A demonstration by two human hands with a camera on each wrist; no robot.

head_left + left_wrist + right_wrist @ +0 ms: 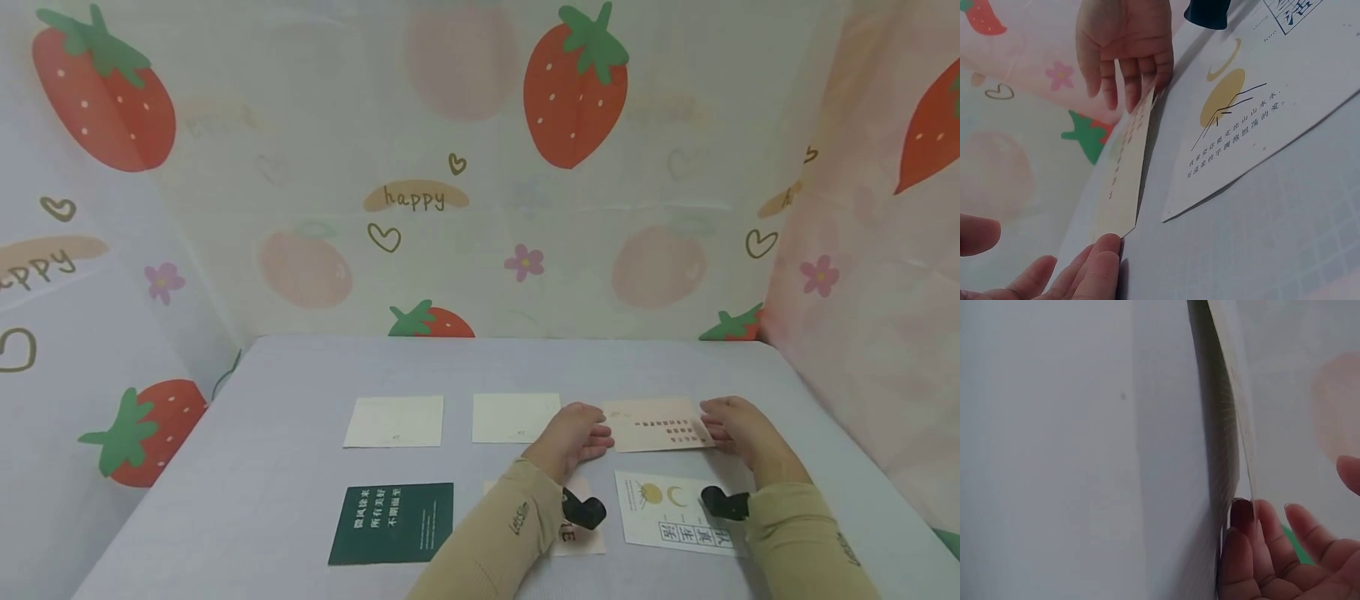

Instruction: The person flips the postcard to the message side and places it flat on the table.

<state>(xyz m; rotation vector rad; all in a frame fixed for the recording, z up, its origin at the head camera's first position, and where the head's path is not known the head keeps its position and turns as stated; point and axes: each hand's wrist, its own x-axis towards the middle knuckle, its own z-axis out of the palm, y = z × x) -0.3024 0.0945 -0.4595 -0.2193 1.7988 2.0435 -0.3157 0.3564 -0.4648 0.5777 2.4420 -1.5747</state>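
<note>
A pale pink card with red printed text (pixel 652 421) is in the back row at the right, between my two hands. My left hand (pixel 572 437) touches its left end with relaxed fingers, the thumb held apart in the left wrist view. At the other end, my right hand (pixel 752 437) has its fingertips against the card's edge, thumb apart. The card's edge stands slightly off the table in the right wrist view. Just in front lies a white card with a sun and moon drawing (pixel 660 512), partly covered by the right wrist's black camera mount.
Two blank-looking cream cards, one left (pixel 393 422) and one in the middle (pixel 514 418), fill out the back row. A dark green card (pixel 392 523) lies front left. My left forearm mostly hides a pinkish card (pixel 588 542). Strawberry-patterned cloth (pixel 330 167) surrounds the white table (pixel 247 467).
</note>
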